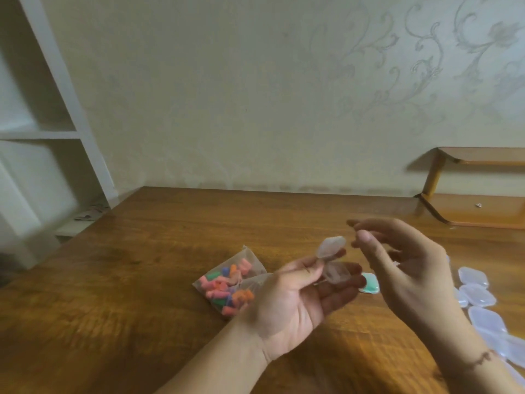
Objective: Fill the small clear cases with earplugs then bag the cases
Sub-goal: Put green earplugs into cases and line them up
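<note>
My left hand (295, 297) is palm up above the wooden table (127, 294) and holds a small clear case (332, 258) between thumb and fingers, its lid hinged open and raised. My right hand (397, 268) hovers just right of the case with fingers loosely curled and nothing visible in them. A clear bag of colourful earplugs (227, 285) lies on the table behind my left hand. One case with a green earplug inside (369, 282) lies between my hands. Several empty clear cases (480, 297) are spread along the table's right side.
A wooden two-tier shelf (477, 206) stands at the back right of the table against the patterned wall. A white shelving unit (48, 132) rises beyond the table's left edge.
</note>
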`<state>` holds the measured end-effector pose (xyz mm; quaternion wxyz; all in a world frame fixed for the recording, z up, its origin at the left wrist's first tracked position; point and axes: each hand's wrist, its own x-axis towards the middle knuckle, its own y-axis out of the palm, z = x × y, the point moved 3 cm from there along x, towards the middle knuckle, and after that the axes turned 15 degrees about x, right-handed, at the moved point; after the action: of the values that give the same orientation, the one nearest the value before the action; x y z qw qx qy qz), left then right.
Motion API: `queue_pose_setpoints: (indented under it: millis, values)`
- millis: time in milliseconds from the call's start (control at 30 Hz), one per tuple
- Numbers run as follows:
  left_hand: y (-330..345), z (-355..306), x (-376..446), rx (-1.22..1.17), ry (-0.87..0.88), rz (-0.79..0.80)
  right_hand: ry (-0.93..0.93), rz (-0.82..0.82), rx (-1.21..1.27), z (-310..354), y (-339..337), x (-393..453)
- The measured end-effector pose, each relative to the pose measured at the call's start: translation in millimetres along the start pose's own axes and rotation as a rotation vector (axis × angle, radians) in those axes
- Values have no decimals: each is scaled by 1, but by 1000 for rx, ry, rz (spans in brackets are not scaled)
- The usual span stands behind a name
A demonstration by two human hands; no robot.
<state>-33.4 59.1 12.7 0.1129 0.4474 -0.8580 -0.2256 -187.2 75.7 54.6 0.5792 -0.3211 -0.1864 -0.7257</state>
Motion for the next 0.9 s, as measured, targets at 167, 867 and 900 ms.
queue_pose_setpoints:
  millis: [167, 867, 900]
  values:
    - [-18, -44, -7, -35, 77, -149, -100, 106, -175, 1, 6, -2]
    - [-143, -45, -46, 233, 125, -818, 67, 999, -548, -42, 138, -30]
    - [-143, -45, -46, 217, 125, -819, 67, 991, -540, -40, 142, -29]
